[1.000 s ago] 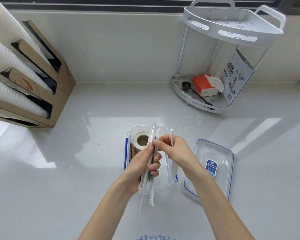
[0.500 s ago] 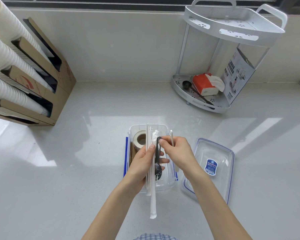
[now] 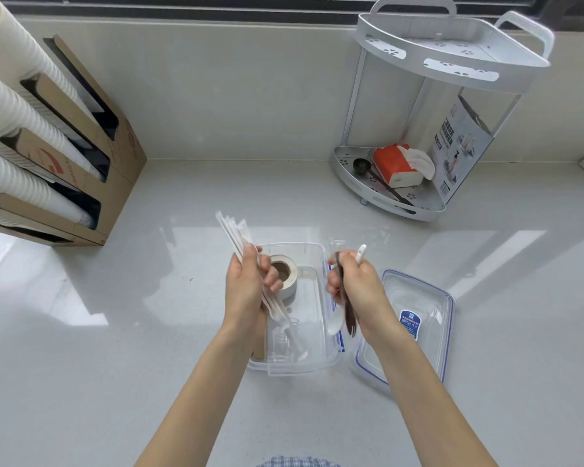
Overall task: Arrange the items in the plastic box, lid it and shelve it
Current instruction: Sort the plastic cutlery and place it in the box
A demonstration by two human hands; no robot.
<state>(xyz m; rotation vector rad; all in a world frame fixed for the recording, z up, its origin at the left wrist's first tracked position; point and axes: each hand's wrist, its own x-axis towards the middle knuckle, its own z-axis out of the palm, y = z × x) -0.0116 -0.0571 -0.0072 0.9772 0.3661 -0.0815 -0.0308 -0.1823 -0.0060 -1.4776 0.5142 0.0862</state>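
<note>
Your left hand point(image 3: 246, 286) is closed round a bundle of wrapped straws point(image 3: 238, 242); they run tilted, tops fanning out up-left past the box's far-left corner, lower ends poking out below your palm and down into the box point(image 3: 312, 360)

Your right hand point(image 3: 358, 288) is clenched on two utensils: a dark fork point(image 3: 346, 313), tines down, and a white spoon point(image 3: 336, 320), bowl down, handle tip sticking out above your knuckles. Both hang over the box's right wall, just inside the blue clip

The box is clear plastic, open, on the counter point(image 3: 115, 332) at mid-front. Inside: a tape roll point(image 3: 285, 273) at the far-left end, on its side with the core facing up towards you. Something clear lies at the near end, can't tell what. A brown edge shows by the near-left wall behind your wrist, can't identify it

The lid point(image 3: 418, 328) lies flat on the counter just right of the box, blue seal, blue label near its middle, your right forearm crossing its near-left corner

The rack point(image 3: 452, 59) stands at the back-right of the counter against the wall, two tiers. Top tier shows nothing on it from here. Bottom tier holds a red tissue pack point(image 3: 393, 163), a dark scoop point(image 3: 363, 165) and a printed card point(image 3: 459, 146) leaning upright

Back-left: a cardboard holder point(image 3: 115, 153) with stacks of white cups point(image 3: 11, 116) lying angled in its slots
</note>
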